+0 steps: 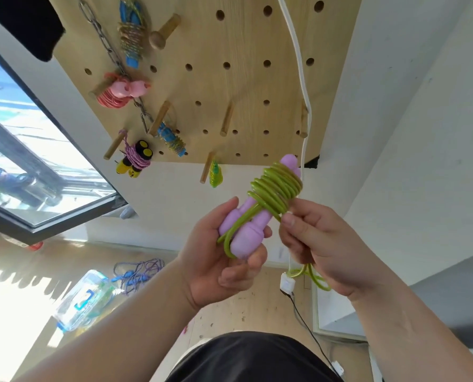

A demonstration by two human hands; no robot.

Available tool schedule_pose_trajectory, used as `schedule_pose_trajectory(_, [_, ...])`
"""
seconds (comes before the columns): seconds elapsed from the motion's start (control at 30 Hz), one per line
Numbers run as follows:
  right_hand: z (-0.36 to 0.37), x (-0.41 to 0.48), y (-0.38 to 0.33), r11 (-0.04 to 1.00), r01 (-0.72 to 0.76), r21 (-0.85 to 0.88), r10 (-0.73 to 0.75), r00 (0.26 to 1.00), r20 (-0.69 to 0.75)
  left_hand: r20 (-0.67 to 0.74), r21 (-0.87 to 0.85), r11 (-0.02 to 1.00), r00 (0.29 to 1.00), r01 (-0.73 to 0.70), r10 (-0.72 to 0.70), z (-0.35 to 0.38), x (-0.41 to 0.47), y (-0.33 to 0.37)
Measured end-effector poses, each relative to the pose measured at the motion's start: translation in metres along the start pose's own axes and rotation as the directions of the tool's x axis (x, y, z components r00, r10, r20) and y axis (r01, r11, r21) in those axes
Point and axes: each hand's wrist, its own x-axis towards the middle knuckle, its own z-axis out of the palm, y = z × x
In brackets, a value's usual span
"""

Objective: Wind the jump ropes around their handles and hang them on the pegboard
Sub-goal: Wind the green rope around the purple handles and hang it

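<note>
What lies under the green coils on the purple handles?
The purple handles pass through the green coils; their tips show above, but the wrapped stretch is covered.

Both hands wind green rope round purple handles.

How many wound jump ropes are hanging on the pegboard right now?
5: a blue one top left, a pink one below it, a second blue one mid-board, a black-and-yellow one lower left, a green one at the bottom edge. None looks hidden.
</note>
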Motion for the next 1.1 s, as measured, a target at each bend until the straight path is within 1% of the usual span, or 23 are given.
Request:
schedule_pose_trajectory(0.03, [0.003, 0.001, 0.001, 1.0, 0.013, -0.002, -0.013, 0.998, -0.057, -0.035, 0.046, 0.999, 0.999, 0.009, -0.007, 0.003, 0.001, 0.002])
schedule_pose_trajectory(0.07, [0.005, 0.002, 0.004, 1.0, 0.021, 0.006, -0.02, 0.993, -0.115, -0.135, 0.127, 0.992, 0.991, 0.014, 0.003, 0.007, 0.003, 0.002])
schedule_pose_trajectory(0.1, [0.007, 0.003, 0.006, 1.0, 0.02, 0.011, -0.018, 0.986, -0.166, -0.285, 0.233, 0.972, 0.957, 0.008, 0.06, 0.011, 0.005, 0.002])
schedule_pose_trajectory(0.13, [0.009, 0.004, 0.007, 1.0, 0.02, -0.004, -0.02, 0.978, -0.206, -0.432, 0.372, 0.928, 0.883, -0.014, 0.186, 0.015, 0.007, 0.002])
schedule_pose_trajectory(0.17, [0.011, 0.004, 0.008, 0.999, 0.014, -0.039, -0.023, 0.971, -0.239, -0.517, 0.523, 0.851, 0.777, -0.046, 0.36, 0.016, 0.009, 0.0])
schedule_pose_trajectory(0.2, [0.012, 0.004, 0.01, 0.997, 0.013, -0.081, -0.034, 0.963, -0.266, -0.52, 0.669, 0.74, 0.668, -0.07, 0.533, 0.017, 0.009, -0.001])
schedule_pose_trajectory(0.23, [0.014, 0.004, 0.01, 0.992, 0.01, -0.123, -0.045, 0.957, -0.288, -0.448, 0.798, 0.599, 0.599, -0.066, 0.663, 0.018, 0.008, -0.003])
schedule_pose_trajectory(0.27, [0.016, 0.004, 0.01, 0.988, 0.011, -0.156, -0.059, 0.95, -0.305, -0.342, 0.903, 0.429, 0.586, -0.01, 0.735, 0.018, 0.006, -0.004])
schedule_pose_trajectory(0.33, [0.019, 0.003, 0.01, 0.983, 0.012, -0.182, -0.073, 0.942, -0.329, -0.192, 0.977, 0.087, 0.617, 0.196, 0.763, 0.016, 0.003, -0.006])
schedule_pose_trajectory(0.37, [0.02, 0.003, 0.009, 0.983, 0.011, -0.183, -0.072, 0.942, -0.329, -0.137, 0.971, -0.016, 0.607, 0.24, 0.783, 0.016, 0.002, -0.007])
schedule_pose_trajectory(0.4, [0.022, 0.003, 0.008, 0.984, 0.011, -0.18, -0.07, 0.944, -0.323, -0.103, 0.967, -0.054, 0.578, 0.249, 0.809, 0.014, 0.002, -0.007])
schedule_pose_trajectory(0.47, [0.023, 0.002, 0.005, 0.983, 0.02, -0.185, -0.075, 0.953, -0.293, -0.069, 0.981, -0.038, 0.528, 0.19, 0.846, 0.013, 0.001, -0.008])
schedule_pose_trajectory(0.53, [0.022, 0.0, 0.001, 0.978, 0.027, -0.206, -0.078, 0.967, -0.242, -0.09, 0.992, 0.026, 0.552, 0.124, 0.829, 0.011, 0.0, -0.006])
schedule_pose_trajectory(0.57, [0.021, -0.001, -0.002, 0.979, 0.03, -0.2, -0.074, 0.974, -0.215, -0.124, 0.992, 0.101, 0.584, 0.071, 0.802, 0.012, -0.002, -0.004])
schedule_pose_trajectory(0.6, [0.019, -0.002, -0.003, 0.984, 0.028, -0.178, -0.063, 0.979, -0.194, -0.175, 0.973, 0.232, 0.617, -0.012, 0.767, 0.012, -0.003, -0.001])
schedule_pose_trajectory(0.63, [0.018, -0.003, -0.005, 0.987, 0.018, -0.157, -0.047, 0.982, -0.182, -0.239, 0.904, 0.409, 0.65, -0.122, 0.722, 0.012, -0.004, 0.002])
schedule_pose_trajectory(0.67, [0.016, -0.004, -0.005, 0.988, 0.001, -0.156, -0.029, 0.983, -0.18, -0.31, 0.785, 0.582, 0.682, -0.21, 0.663, 0.012, -0.005, 0.005])
schedule_pose_trajectory(0.7, [0.016, -0.004, -0.006, 0.985, -0.016, -0.171, -0.016, 0.983, -0.182, -0.36, 0.666, 0.701, 0.712, -0.257, 0.603, 0.012, -0.007, 0.008])
schedule_pose_trajectory(0.73, [0.017, -0.005, -0.006, 0.983, -0.025, -0.179, -0.008, 0.983, -0.182, -0.385, 0.574, 0.774, 0.746, -0.268, 0.544, 0.012, -0.008, 0.01])
schedule_pose_trajectory(0.87, [0.023, -0.004, -0.003, 0.996, -0.048, -0.071, 0.035, 0.983, -0.183, -0.316, 0.3, 0.919, 0.882, -0.256, 0.349, 0.016, -0.011, 0.006])
schedule_pose_trajectory(0.97, [0.025, -0.001, -0.003, 0.997, -0.082, -0.003, 0.08, 0.982, -0.174, -0.16, 0.14, 0.965, 0.957, -0.22, 0.241, 0.01, -0.012, 0.005])
schedule_pose_trajectory(1.03, [0.021, 0.001, -0.003, 1.0, -0.025, 0.008, 0.026, 0.989, -0.144, -0.024, 0.066, 0.984, 0.985, -0.166, 0.168, 0.001, -0.012, 0.005])
schedule_pose_trajectory(1.1, [0.019, 0.002, -0.002, 0.999, 0.032, -0.007, -0.033, 0.99, -0.138, 0.029, 0.034, 0.993, 0.993, -0.115, 0.114, -0.003, -0.013, 0.006])
